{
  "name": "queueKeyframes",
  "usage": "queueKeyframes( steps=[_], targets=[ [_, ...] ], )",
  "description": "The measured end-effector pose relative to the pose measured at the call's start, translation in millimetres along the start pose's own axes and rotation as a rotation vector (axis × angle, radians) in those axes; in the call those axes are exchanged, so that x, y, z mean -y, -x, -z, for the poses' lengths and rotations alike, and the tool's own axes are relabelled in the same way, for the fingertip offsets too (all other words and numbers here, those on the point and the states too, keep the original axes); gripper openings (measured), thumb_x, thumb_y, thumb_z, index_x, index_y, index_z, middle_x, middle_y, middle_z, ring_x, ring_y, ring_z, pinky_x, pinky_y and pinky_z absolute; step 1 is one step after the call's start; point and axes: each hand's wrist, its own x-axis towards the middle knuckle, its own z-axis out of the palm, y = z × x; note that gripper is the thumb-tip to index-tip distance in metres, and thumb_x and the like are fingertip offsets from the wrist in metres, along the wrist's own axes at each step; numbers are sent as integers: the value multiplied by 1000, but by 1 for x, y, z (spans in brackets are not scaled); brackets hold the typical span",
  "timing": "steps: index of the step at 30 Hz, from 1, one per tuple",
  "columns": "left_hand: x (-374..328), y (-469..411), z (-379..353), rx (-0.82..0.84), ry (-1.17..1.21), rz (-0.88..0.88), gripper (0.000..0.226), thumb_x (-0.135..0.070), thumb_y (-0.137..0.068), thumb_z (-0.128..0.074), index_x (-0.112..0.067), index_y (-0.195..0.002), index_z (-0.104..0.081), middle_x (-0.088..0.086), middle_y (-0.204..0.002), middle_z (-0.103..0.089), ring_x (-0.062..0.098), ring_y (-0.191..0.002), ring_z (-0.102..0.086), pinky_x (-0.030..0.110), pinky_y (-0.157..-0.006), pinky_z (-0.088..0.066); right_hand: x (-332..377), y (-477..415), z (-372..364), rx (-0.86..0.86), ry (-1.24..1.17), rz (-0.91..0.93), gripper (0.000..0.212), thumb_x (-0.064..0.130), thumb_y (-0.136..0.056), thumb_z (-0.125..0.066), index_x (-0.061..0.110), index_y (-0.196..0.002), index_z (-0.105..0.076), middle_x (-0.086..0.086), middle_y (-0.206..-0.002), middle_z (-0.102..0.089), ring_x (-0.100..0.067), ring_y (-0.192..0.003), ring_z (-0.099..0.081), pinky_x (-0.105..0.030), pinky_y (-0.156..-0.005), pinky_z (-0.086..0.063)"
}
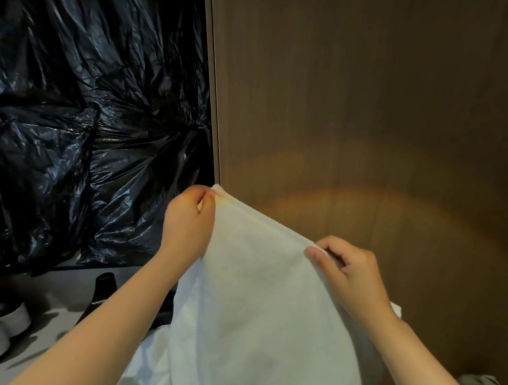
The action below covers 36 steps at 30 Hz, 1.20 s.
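A white cloth point(257, 300) hangs in front of me, held up by its top edge. My left hand point(184, 227) pinches one corner of the cloth high up, near the edge of a brown panel. My right hand point(350, 273) pinches the same top edge lower down and to the right. The edge runs taut and slanted between the two hands. The rest of the cloth drapes down and bunches at the bottom of the view.
A brown wooden panel point(377, 102) fills the right half. Crumpled black plastic sheeting point(79, 131) covers the left background. Below it, on a grey surface point(43, 336), stand a dark bottle point(101, 294) and light round containers point(13, 319).
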Motion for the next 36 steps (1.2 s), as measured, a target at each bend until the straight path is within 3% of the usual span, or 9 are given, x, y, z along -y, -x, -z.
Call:
queueKeyframes(
  steps=[6,10,12,15,20,26,29,34,36],
  targets=[
    [3,-2,-2,-45,27,26,17,-22,-100,-42,-26,-90,-56,-13,-75,-55,5,-69,-53,19,-61,-41,-1,-16,11,20,82,53,9,42,-92,-61,34,-88,-63,15,-81,-65,-11,-79,-64,-28,-63,-54],
    [10,-1,-4,-42,-7,27,17,-23,-100,-40,-26,-95,-56,-14,-76,-54,5,-72,-54,18,-60,-40,-4,-19,12,107,137,26,10,47,-91,-59,38,-96,-59,20,-85,-64,-4,-83,-64,-21,-66,-54],
    [14,-2,-4,-56,-13,58,18,-22,-101,-39,-23,-99,-57,-13,-75,-53,6,-70,-53,19,-59,-40,-7,-16,13,169,169,21,9,47,-93,-57,38,-94,-61,21,-83,-65,-3,-82,-63,-18,-65,-50],
    [22,-6,-1,-88,-10,93,22,-20,-101,-39,-16,-105,-61,-10,-73,-52,6,-66,-50,19,-59,-38,-14,-5,17,222,195,-19,19,47,-94,-54,36,-83,-64,16,-76,-65,-5,-76,-63,-30,-65,-53],
    [26,-5,1,-82,-27,62,18,-20,-100,-40,-21,-97,-57,-9,-72,-53,8,-65,-50,21,-60,-40,-20,-3,18,108,259,-21,24,42,-95,-52,27,-89,-70,13,-75,-68,-7,-74,-64,-40,-69,-55],
    [43,-10,-2,-111,-40,112,23,-21,-101,-40,-15,-108,-61,-10,-72,-49,3,-64,-44,16,-57,-32,-25,-13,26,218,314,-13,26,53,-93,-51,35,-79,-64,13,-70,-65,-6,-68,-62,-35,-61,-53],
    [55,-14,-3,-88,-51,162,26,-22,-100,-40,-12,-111,-61,1,-83,-55,2,-64,-43,16,-57,-31,-39,-3,35,281,356,-23,28,61,-90,-50,39,-76,-62,16,-70,-64,-6,-64,-60,-27,-55,-47],
    [68,-16,-9,-59,-61,189,26,-20,-101,-40,-8,-110,-62,6,-84,-55,6,-62,-44,17,-58,-31,-61,9,47,316,526,-13,43,68,-87,-45,31,-69,-58,8,-60,-58,-10,-57,-56,-29,-53,-45],
    [70,-16,-12,-50,-66,192,26,-21,-101,-40,-9,-111,-61,6,-85,-55,5,-63,-44,16,-57,-31,-66,8,55,293,581,-6,48,71,-85,-41,30,-63,-53,9,-55,-54,-8,-55,-54,-20,-49,-36]
  ],
)
